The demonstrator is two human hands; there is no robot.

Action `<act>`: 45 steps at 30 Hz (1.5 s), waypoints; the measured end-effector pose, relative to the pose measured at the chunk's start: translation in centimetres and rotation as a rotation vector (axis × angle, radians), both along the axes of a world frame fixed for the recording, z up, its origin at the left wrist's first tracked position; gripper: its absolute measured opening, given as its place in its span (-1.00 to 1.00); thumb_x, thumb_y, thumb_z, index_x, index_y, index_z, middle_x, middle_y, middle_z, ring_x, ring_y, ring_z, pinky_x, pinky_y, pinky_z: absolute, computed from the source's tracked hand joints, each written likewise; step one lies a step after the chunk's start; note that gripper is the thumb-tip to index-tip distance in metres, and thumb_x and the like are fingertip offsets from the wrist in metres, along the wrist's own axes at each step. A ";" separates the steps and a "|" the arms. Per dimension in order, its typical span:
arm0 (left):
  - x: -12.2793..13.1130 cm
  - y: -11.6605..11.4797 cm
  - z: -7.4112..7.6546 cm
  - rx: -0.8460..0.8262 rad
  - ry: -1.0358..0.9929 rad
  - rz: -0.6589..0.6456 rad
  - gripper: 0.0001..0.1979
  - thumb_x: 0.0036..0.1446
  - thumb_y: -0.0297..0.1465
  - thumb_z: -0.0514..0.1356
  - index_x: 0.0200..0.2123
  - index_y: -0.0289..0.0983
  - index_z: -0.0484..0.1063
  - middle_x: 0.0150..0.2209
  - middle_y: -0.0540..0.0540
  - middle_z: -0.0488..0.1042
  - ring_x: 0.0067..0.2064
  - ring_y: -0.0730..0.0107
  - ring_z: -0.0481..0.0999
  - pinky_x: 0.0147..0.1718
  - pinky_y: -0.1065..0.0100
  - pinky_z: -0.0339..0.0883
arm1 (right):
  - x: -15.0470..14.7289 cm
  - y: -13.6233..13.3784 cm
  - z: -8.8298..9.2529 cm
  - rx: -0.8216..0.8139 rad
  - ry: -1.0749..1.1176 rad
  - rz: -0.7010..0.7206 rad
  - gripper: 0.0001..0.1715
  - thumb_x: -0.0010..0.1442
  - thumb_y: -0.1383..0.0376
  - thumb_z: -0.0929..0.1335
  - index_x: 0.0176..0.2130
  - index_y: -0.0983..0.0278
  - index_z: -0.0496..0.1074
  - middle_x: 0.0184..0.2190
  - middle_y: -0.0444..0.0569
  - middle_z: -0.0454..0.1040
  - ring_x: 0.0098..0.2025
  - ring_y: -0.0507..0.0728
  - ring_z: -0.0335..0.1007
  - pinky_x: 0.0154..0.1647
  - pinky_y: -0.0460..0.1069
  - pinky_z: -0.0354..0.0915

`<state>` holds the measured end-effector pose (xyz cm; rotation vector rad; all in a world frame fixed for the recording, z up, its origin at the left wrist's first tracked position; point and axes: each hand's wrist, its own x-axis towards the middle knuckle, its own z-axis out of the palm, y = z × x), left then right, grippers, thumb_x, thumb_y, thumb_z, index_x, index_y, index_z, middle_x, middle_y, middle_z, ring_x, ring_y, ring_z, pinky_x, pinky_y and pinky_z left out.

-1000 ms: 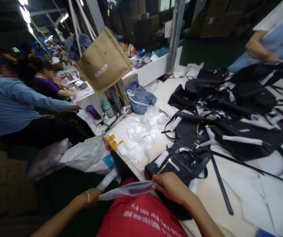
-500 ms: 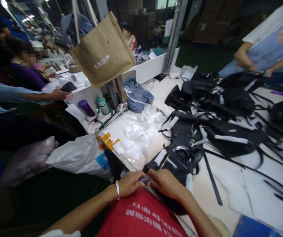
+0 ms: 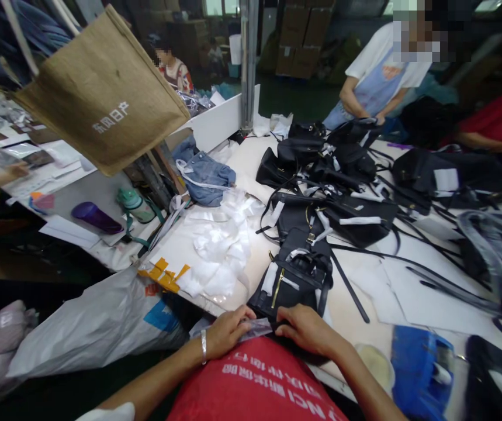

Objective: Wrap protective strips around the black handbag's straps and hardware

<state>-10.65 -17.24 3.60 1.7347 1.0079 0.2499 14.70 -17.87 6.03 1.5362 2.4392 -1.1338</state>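
Observation:
My left hand (image 3: 228,334), with a light band on its wrist, is closed on a crumpled piece of clear plastic film (image 3: 257,329). Part of the film stretches towards my right hand (image 3: 305,328). That hand's fingers are curled at the table edge, and what they hold is hidden. Just beyond both hands lies a small black backpack (image 3: 295,272) with a gold zip and white wrapping on its handle and pulls. Below my hands is the red apron (image 3: 251,380) with white lettering that I wear.
White wrapping sheets (image 3: 220,245) are piled left of the backpack. More black bags (image 3: 360,219) cover the table's far side, with a co-worker (image 3: 373,82) behind them. A brown bag (image 3: 106,93) hangs at left. A blue packet (image 3: 421,371) lies at right.
My hands have moved apart, and the clear film now shows between them. The view has turned to the right, bringing the blue packet and a red-sleeved person into sight.

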 end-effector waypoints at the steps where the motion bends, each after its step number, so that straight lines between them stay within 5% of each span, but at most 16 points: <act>1: 0.0 0.1 -0.1 -0.017 -0.015 0.004 -0.77 0.18 -0.30 0.05 -0.12 -0.21 0.33 -0.21 -0.02 0.47 -0.18 0.35 0.43 -0.18 0.39 0.22 | -0.2 -0.1 -0.1 0.004 -0.007 -0.013 -0.80 0.18 0.15 0.30 -0.24 0.19 0.40 -0.33 -0.09 0.49 -0.27 0.12 0.34 -0.34 -0.06 0.03; 7: 0.6 0.4 -1.2 -0.183 -0.078 0.118 -0.72 0.04 -0.31 0.20 -0.17 -0.25 0.32 -0.34 0.03 0.49 -0.32 0.42 0.44 -0.35 0.45 0.22 | -1.5 -0.7 -0.5 0.055 -0.068 -0.080 -0.80 0.15 0.15 0.31 -0.26 0.21 0.39 -0.36 -0.07 0.48 -0.27 0.15 0.34 -0.31 -0.03 0.03; 11: 1.1 0.3 -1.5 -0.053 0.012 0.105 -0.84 0.08 -0.30 0.16 -0.28 -0.24 0.36 -0.39 0.04 0.48 -0.36 0.44 0.42 -0.37 0.44 0.17 | -2.6 -1.1 -0.6 0.084 -0.050 -0.090 -0.83 0.16 0.19 0.31 -0.26 0.22 0.38 -0.37 -0.06 0.48 -0.25 0.14 0.34 -0.25 -0.03 0.05; 19: 1.3 0.3 -0.3 0.067 0.098 0.072 -0.77 0.23 -0.26 -0.03 -0.32 -0.23 0.34 -0.42 0.01 0.44 -0.36 0.42 0.39 -0.37 0.41 0.15 | -0.9 -0.5 0.3 0.052 0.044 -0.021 -0.73 0.22 0.12 0.26 -0.15 0.20 0.37 -0.31 -0.04 0.47 -0.22 0.14 0.33 -0.24 -0.04 0.09; 23: 1.3 0.4 0.8 0.088 0.143 0.080 -0.77 0.24 -0.28 -0.07 -0.30 -0.23 0.32 -0.42 0.00 0.43 -0.36 0.40 0.38 -0.36 0.40 0.15 | 1.3 0.5 0.8 0.062 0.021 0.027 -0.78 0.24 0.18 0.25 -0.28 0.23 0.42 -0.37 -0.04 0.48 -0.25 0.13 0.34 -0.25 -0.04 0.08; 30: 2.7 1.1 3.2 0.115 0.160 0.093 -0.80 0.23 -0.30 -0.06 -0.33 -0.22 0.30 -0.48 0.02 0.40 -0.41 0.40 0.36 -0.43 0.40 0.08 | -2.2 1.7 2.0 0.185 0.103 0.132 -0.76 0.23 0.21 0.25 -0.32 0.29 0.42 -0.38 0.00 0.49 -0.26 0.13 0.35 -0.20 -0.02 0.10; 35: 2.2 1.7 3.0 0.129 0.214 0.123 -0.80 0.23 -0.30 -0.06 -0.37 -0.21 0.28 -0.50 0.02 0.40 -0.43 0.38 0.36 -0.42 0.39 0.08 | 0.1 2.3 1.2 0.211 0.201 0.017 -0.78 0.21 0.22 0.28 -0.14 0.24 0.37 -0.26 -0.06 0.48 -0.17 0.12 0.33 -0.03 0.01 0.06; 38: 2.1 1.7 2.5 0.107 0.229 0.169 -0.78 0.23 -0.29 -0.07 -0.41 -0.21 0.26 -0.52 0.02 0.40 -0.43 0.37 0.37 -0.43 0.40 0.08 | 1.7 2.5 0.4 0.232 0.133 -0.058 -0.89 0.20 0.32 0.27 -0.24 0.25 0.38 -0.31 -0.07 0.47 -0.19 0.12 0.32 0.01 0.06 0.02; 45: 3.3 1.9 2.4 0.089 0.217 0.187 -0.79 0.20 -0.29 -0.04 -0.44 -0.22 0.24 -0.53 0.03 0.39 -0.44 0.38 0.37 -0.43 0.40 0.09 | -1.4 2.0 0.7 0.241 0.290 0.005 -0.85 0.18 0.31 0.29 -0.20 0.25 0.38 -0.27 -0.06 0.46 -0.15 0.10 0.32 0.04 0.03 0.03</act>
